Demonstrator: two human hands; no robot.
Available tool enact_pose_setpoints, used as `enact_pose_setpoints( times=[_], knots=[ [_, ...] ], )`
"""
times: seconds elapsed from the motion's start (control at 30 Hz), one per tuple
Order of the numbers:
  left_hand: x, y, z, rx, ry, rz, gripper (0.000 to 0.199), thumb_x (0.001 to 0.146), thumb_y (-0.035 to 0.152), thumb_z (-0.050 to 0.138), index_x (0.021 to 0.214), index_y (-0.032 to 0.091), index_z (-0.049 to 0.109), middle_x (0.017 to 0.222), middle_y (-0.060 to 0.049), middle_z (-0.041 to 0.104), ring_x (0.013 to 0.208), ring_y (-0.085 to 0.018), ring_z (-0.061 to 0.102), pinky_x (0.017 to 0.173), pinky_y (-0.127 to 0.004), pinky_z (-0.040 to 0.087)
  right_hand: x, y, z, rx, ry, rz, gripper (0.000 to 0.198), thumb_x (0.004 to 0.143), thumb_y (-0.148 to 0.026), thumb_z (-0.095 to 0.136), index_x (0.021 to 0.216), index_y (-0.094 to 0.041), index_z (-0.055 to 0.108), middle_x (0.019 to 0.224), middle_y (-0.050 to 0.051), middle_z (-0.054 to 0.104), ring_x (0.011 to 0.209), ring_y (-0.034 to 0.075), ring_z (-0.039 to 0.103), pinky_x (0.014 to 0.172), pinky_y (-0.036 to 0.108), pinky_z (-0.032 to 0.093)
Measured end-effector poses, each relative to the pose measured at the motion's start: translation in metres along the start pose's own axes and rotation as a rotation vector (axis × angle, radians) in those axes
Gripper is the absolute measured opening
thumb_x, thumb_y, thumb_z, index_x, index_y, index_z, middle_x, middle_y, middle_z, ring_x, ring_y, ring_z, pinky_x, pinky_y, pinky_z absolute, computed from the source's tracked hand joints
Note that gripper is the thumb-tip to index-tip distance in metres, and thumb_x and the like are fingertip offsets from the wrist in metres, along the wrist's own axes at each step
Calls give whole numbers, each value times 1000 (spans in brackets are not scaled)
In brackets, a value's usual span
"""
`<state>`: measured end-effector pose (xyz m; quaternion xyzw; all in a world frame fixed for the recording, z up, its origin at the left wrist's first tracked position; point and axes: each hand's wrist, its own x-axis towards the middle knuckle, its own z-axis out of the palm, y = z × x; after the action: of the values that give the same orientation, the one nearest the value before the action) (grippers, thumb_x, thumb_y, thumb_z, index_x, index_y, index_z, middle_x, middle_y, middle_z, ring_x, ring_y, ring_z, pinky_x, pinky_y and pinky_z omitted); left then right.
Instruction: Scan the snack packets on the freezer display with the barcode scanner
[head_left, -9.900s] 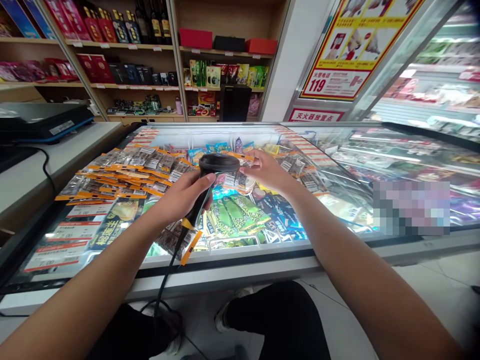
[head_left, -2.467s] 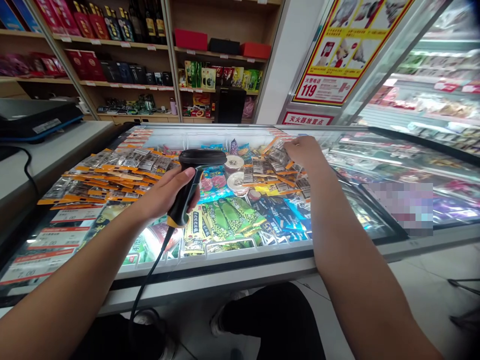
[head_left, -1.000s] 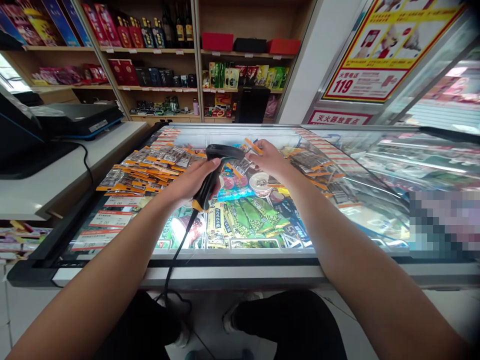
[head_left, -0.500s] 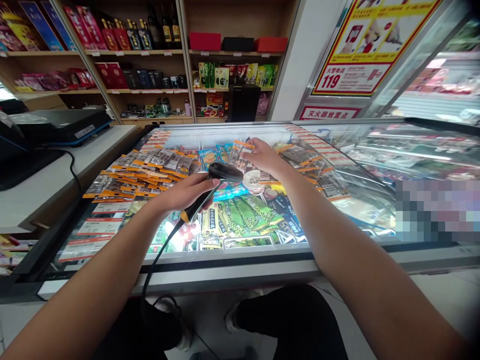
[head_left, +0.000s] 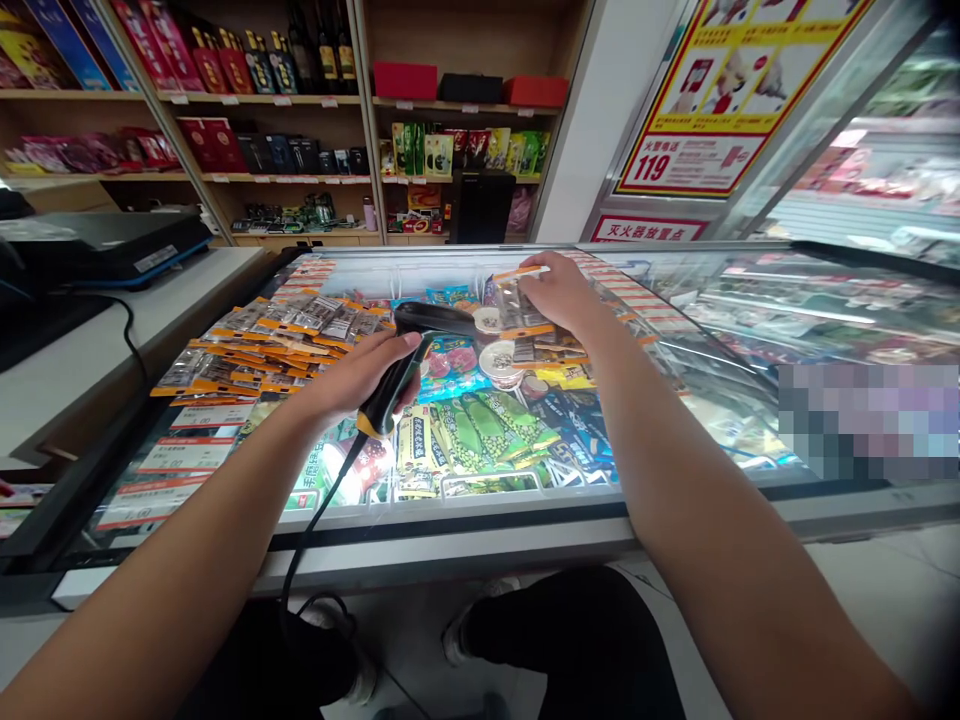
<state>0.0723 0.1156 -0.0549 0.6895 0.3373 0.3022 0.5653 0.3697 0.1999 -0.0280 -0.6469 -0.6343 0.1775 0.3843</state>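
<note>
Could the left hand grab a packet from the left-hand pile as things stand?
Probably not: the left hand is wrapped around the scanner. The pile of packets lies close by, uncovered, so the occupied grip seems the main obstacle.

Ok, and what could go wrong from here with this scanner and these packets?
The cable hangs over the front edge of the freezer by the legs, so a foot might snag it and tug the scanner in the left hand. The left pile of packets overlaps loosely; a bump could make it slide. The packet at the right hand's fingertips might slip.
</note>
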Motion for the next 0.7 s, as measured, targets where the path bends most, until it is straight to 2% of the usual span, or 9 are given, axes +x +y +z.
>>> enact_pose_setpoints(
  times=[0.13,0.2,0.3,0.37,0.43,0.53,0.7],
  knots=[
    [1,-1,-2,-58,52,9,61,96,70,55,69,16,63,56,-5,64,44,-13,58,43,-24,46,-2,1,-26,-290,-15,-3,15,89,-22,68,104,-23,69,91,9,69,79,27,63,75,40,48],
    [0,1,-1,-60,64,-4,63,95,72,55,68,16,62,55,-6,64,44,-14,58,42,-24,45,-2,5,-38,-322,40,28,12,93,-24,63,102,-23,70,101,12,73,85,30,66,80,43,51],
    [-1,3,1,-60,77,-3,61,95,72,56,70,16,63,56,-6,65,44,-14,58,43,-25,46,3,21,-55,-312,156,110,19,97,-24,55,104,-23,72,106,15,76,97,34,69,88,47,53],
    [-1,3,1,-53,70,5,61,96,71,55,70,16,64,56,-6,65,43,-14,57,43,-25,46,9,35,-63,-327,182,180,24,97,-23,53,109,-22,73,112,17,77,104,36,71,93,49,54],
    [0,2,0,-18,52,3,65,98,70,51,65,16,64,54,-7,63,42,-13,56,43,-25,45,16,47,-66,-379,155,222,27,96,-21,53,111,-20,75,120,19,76,112,38,71,98,50,54],
    [0,0,-1,44,37,-2,70,101,70,45,60,16,64,52,-8,62,42,-13,56,44,-25,45,23,59,-62,-478,110,196,29,95,-19,55,115,-17,77,131,21,74,123,39,69,107,51,52],
    [0,1,-1,-38,78,-4,58,97,70,51,74,19,61,52,-5,63,42,-14,56,42,-25,44,23,58,-60,-490,123,193,32,97,-27,57,119,-18,78,135,23,73,124,42,69,106,57,54]
  ],
)
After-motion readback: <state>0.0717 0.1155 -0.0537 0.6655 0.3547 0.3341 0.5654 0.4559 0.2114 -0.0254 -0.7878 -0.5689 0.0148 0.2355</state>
